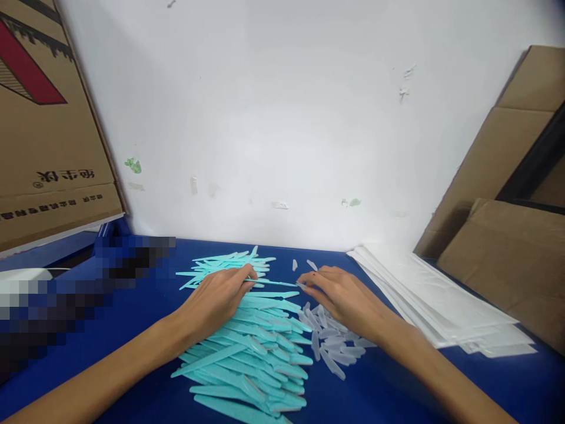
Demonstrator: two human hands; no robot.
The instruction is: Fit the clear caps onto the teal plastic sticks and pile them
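Holding a slim turquoise stick (276,283) by its left end, the left hand (216,298) is pinching it between thumb and forefinger. The right hand (339,292) is gripping a small translucent sleeve (302,285) in its fingertips, and this is meeting the stick's right end; whether it is covering the tip or only touching it, cannot tell. The stick is hanging over the blue tabletop (379,394), between the two hands, showing its narrow side as a thin, nearly straight line and sloping slightly down to the right. A large heap of turquoise sticks (247,353) is lying nearer the wearer, partly under the left hand; these are appearing flat, long and matte, mostly pointing left to right, several showing a paler strip near the right end. A smaller turquoise bundle (233,263) is lying beyond, its pieces crossing at mixed angles. Just right of the large heap, a pile of frosted sleeves (338,347) is spreading below the right hand, while two loose sleeves (295,265) are lying apart beyond it. White sheets (441,294) are overlapping farther right.
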